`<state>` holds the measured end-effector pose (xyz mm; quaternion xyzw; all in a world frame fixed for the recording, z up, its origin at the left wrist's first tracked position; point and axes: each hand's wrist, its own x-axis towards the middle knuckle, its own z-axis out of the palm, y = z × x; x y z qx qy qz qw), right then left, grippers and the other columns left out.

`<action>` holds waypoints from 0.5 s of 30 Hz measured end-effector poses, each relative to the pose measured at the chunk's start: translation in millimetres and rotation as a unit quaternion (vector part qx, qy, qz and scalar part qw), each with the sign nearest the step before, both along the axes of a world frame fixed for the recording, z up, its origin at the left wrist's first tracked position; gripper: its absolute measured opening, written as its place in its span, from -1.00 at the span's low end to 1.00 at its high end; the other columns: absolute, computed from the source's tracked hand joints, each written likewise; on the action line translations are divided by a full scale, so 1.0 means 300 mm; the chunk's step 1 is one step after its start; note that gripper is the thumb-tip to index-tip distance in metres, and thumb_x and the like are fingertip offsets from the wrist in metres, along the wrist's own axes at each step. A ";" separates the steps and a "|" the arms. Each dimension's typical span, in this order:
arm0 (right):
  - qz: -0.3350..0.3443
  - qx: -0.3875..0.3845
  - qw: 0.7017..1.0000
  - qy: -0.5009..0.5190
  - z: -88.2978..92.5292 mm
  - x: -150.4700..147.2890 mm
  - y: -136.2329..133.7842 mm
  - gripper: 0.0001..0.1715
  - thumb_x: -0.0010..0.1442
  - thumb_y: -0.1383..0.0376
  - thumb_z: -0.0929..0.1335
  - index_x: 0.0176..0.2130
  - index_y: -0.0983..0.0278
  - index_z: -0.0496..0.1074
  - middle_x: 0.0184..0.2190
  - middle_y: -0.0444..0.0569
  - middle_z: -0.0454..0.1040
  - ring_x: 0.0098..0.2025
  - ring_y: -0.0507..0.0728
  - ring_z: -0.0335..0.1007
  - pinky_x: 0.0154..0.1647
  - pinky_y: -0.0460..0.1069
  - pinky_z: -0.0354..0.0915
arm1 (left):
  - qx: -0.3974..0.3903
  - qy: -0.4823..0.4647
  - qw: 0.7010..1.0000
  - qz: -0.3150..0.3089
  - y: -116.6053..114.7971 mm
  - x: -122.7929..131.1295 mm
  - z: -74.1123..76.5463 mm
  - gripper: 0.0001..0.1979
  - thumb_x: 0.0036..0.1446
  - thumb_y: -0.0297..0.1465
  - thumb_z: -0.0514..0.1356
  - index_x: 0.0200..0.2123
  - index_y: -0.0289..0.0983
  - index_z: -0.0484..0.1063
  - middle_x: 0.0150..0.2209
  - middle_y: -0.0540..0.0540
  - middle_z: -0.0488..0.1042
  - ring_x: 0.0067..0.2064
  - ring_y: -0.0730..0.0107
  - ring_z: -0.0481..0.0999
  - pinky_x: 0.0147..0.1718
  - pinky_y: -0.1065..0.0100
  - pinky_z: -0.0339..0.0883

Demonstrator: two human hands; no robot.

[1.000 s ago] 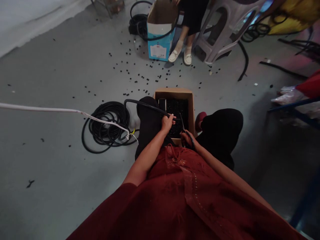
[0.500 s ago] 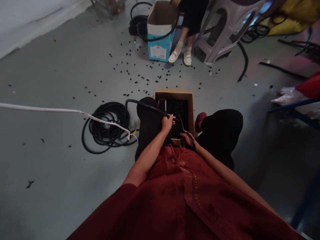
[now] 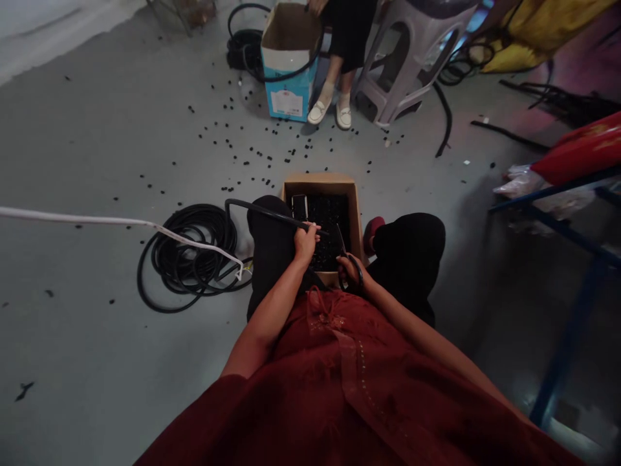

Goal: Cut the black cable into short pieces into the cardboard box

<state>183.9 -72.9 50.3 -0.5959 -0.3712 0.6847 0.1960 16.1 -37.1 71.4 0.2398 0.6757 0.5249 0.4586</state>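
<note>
My left hand [image 3: 306, 242] is closed around a black hose [image 3: 266, 211] near its free end, above an open cardboard box [image 3: 359, 223]. The hose runs over my left thigh to a coil [image 3: 194, 249] on the floor. In my right hand [image 3: 350, 269] are scissors [image 3: 359, 273], held by their dark handles, with the blades pointing up beside the hose end. Small black pieces [image 3: 330, 210] fill the box, and a phone-like object [image 3: 299, 206] lies at its upper left.
Black bits dot the floor ahead. Beyond are a blue-and-white box [image 3: 290, 103], a seated person's feet [image 3: 330, 113] and a grey plastic stool [image 3: 388, 103]. A white cord [image 3: 121, 221] crosses from the left. At right stands a blue metal frame [image 3: 570, 343].
The whole view has shifted, so the box, both hands and the floor items appear further left. Both hands keep their hold on the hose and scissors.
</note>
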 end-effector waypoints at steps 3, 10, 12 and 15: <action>-0.017 -0.001 1.000 -0.008 -0.011 0.011 0.028 -0.64 0.03 0.06 0.36 -0.32 0.20 0.16 -0.63 -0.29 0.26 -0.70 -0.06 0.13 -0.73 -0.16 0.10 | 0.018 0.019 0.999 -0.031 0.027 -0.031 0.043 -0.91 0.21 -0.40 0.07 -0.26 -0.30 0.32 -0.27 -0.09 0.56 -0.53 0.62 0.37 -0.52 0.55 0.33; -0.043 0.016 0.999 -0.028 -0.091 0.035 0.095 -0.65 0.05 0.06 0.34 -0.29 0.21 0.19 -0.58 -0.27 0.29 -0.66 -0.04 0.22 -0.69 -0.14 0.21 | 0.066 0.051 0.989 -0.120 0.189 -0.159 0.179 -0.88 0.16 -0.35 0.16 -0.27 -0.29 0.34 -0.32 -0.06 0.56 -0.63 0.65 0.25 -0.66 0.54 0.18; -0.050 0.005 0.998 -0.037 -0.105 0.035 0.114 -0.66 0.06 0.07 0.34 -0.27 0.21 0.20 -0.58 -0.26 0.30 -0.65 -0.04 0.23 -0.68 -0.14 0.22 | 0.084 0.045 0.989 -0.115 0.262 -0.205 0.219 -0.89 0.15 -0.36 0.16 -0.27 -0.28 0.34 -0.33 -0.04 0.55 -0.65 0.67 0.23 -0.68 0.54 0.15; -0.051 -0.012 0.997 -0.054 -0.107 0.029 0.166 -0.66 0.07 0.09 0.35 -0.25 0.21 0.21 -0.57 -0.25 0.31 -0.64 -0.03 0.24 -0.67 -0.13 0.24 | 0.113 0.024 0.991 -0.071 0.382 -0.264 0.265 -0.87 0.16 -0.33 0.18 -0.29 -0.27 0.33 -0.35 -0.01 0.54 -0.64 0.68 0.26 -0.66 0.55 0.18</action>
